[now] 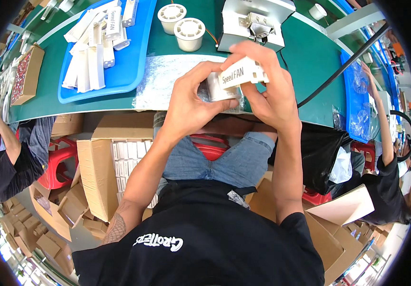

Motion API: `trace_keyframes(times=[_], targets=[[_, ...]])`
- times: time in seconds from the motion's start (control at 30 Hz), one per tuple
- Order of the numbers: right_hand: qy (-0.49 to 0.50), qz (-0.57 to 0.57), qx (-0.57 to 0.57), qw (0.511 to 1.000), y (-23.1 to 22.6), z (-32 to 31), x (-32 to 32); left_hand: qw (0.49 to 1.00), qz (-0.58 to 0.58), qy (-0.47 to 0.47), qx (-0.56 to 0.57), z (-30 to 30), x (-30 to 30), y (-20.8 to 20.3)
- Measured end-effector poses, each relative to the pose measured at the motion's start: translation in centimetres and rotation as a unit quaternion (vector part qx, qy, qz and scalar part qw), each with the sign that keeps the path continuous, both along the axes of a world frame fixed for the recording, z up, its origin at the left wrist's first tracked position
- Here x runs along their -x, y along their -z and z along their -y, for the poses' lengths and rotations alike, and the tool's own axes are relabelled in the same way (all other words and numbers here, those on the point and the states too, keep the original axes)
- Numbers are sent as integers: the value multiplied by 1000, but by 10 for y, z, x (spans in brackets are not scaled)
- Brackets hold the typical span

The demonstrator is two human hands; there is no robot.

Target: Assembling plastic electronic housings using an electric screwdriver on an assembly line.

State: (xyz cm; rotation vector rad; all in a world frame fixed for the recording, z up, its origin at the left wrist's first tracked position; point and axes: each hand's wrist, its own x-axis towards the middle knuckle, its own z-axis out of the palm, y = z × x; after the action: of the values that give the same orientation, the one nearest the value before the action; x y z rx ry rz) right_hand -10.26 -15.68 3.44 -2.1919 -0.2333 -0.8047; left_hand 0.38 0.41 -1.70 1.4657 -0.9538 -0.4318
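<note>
My left hand [188,97] is closed round a white cylindrical fan housing [215,89], held above the front of the green table. My right hand [274,88] grips a white plastic cover [238,75] with dark printing, tilted against the upper side of the housing. The fingers hide part of where the two pieces meet. Just below lies a sheet of bubble wrap [160,81]. Beyond it stand two round white fans with slotted tops, one fan [189,35] nearer than the other fan [171,18]; an orange wire shows beside them.
At the left is a blue tray [141,62] heaped with white covers [96,52]. A metal fixture [258,28] stands at the back, and a black cable [341,66] crosses at right. An open carton [98,176] of white boxes sits below. Other people work on both sides.
</note>
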Motion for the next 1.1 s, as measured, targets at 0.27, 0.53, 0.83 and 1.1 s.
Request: trace_keyframes(times=[0.27, 0.53, 0.83, 1.1], targets=[[211, -15, 2, 977, -4, -35, 41, 997, -11, -74, 16, 11, 10, 3], [308, -104, -62, 944, 21, -71, 10, 982, 132, -134, 26, 12, 15, 9], [253, 30, -137, 957, 55, -54, 49, 996, 82, -24, 20, 3, -2, -1], [271, 211, -96, 934, 25, -14, 24, 995, 98, -28, -7, -1, 4, -3]])
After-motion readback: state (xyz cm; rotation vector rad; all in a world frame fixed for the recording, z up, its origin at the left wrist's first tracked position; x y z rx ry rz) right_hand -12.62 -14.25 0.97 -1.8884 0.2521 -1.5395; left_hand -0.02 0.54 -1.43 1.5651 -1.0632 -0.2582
